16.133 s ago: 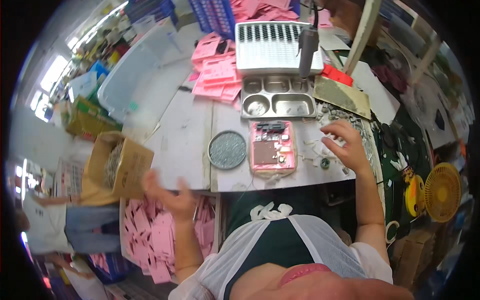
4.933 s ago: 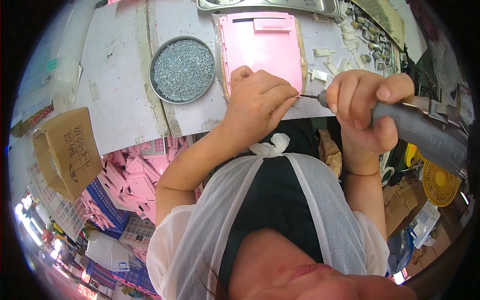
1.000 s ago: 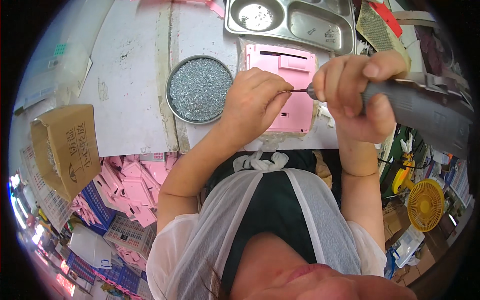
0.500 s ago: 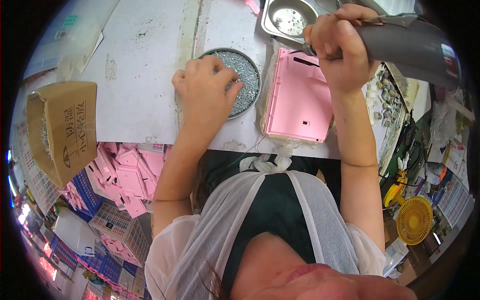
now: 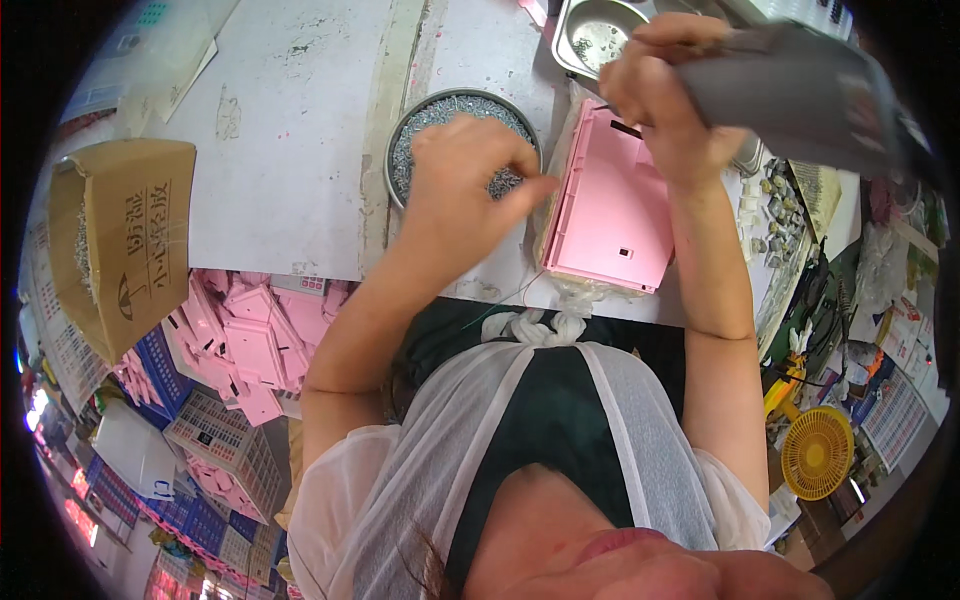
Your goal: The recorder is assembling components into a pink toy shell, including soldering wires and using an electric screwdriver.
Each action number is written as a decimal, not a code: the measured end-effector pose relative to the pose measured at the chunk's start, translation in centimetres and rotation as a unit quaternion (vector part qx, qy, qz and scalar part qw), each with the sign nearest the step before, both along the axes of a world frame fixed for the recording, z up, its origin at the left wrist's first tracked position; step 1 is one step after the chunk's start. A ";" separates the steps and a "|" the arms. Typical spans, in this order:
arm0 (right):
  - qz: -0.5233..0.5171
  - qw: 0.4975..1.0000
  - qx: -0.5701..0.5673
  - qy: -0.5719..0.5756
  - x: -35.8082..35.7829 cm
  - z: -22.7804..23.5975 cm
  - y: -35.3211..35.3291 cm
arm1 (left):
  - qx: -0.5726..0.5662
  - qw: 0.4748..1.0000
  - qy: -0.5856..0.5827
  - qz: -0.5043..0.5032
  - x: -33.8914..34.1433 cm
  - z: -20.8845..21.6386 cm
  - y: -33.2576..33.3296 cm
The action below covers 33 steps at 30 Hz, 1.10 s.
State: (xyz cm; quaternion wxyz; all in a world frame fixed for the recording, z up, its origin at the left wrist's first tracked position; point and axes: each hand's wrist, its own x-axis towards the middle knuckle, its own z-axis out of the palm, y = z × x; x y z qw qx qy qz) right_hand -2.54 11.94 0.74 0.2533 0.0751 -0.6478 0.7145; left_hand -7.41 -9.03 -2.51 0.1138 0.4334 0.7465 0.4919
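Observation:
My right hand is wrapped round a grey electric screwdriver, held above the far end of a pink plastic casing. The tool's rear is smeared by motion. The casing lies on a plastic-wrapped pad at the table's near edge. My left hand hovers over the right side of a round dish full of small silvery screws. Its thumb and forefinger are drawn together toward the casing's left edge. Whatever they pinch is too small to make out.
A metal tray with a few small parts stands at the back. Left, an open cardboard box stands near a pile of pink plastic parts. Small metal pieces lie at right, beyond my forearm. A yellow fan sits lower right.
My left hand has lifted from the screws and moved right, toward the casing. My right hand has shifted slightly left with the screwdriver. The whole view has shifted a little.

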 end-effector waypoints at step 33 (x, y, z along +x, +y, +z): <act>0.082 0.995 -0.061 0.013 3.3 1.9 -2.1 | -0.130 0.958 0.224 0.125 -0.4 -0.5 -1.5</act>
